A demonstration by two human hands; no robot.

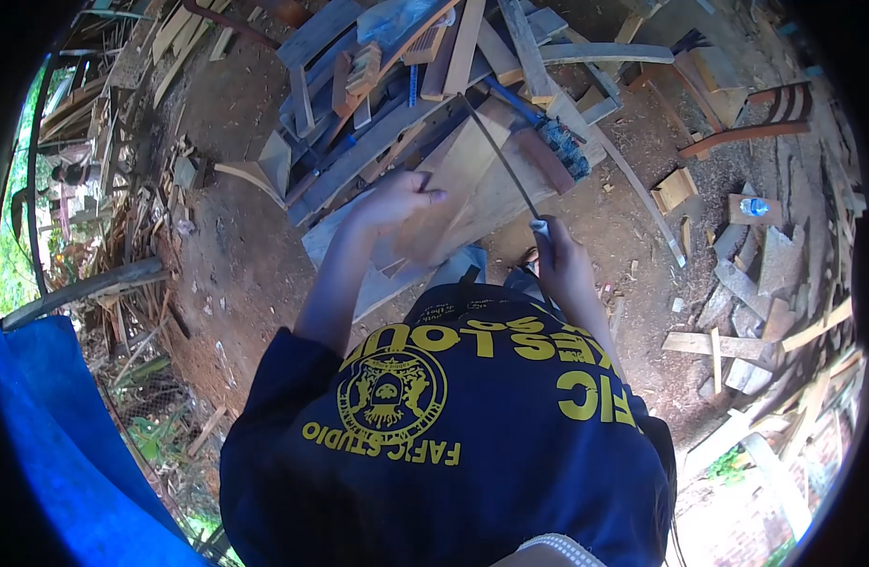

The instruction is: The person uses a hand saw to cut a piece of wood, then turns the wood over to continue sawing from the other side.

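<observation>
My right hand [564,262] is closed around the near end of a long, thin dark rod [503,158], which slants up and left over the wood. My left hand [402,199] is curled above a flat wooden board [453,189]; whether anything is inside its fingers is hidden. Beyond the hands lies a pile of planks [368,156]. A blue tangled bundle [564,146] rests at the pile's right side, beyond my right hand.
A curved wooden frame [751,137] lies at the upper right. Below it, a small plastic bottle [754,206] sits on a wood piece. Scrap wood [727,346] covers ground at the right. A blue sheet [57,425] hangs at the lower left.
</observation>
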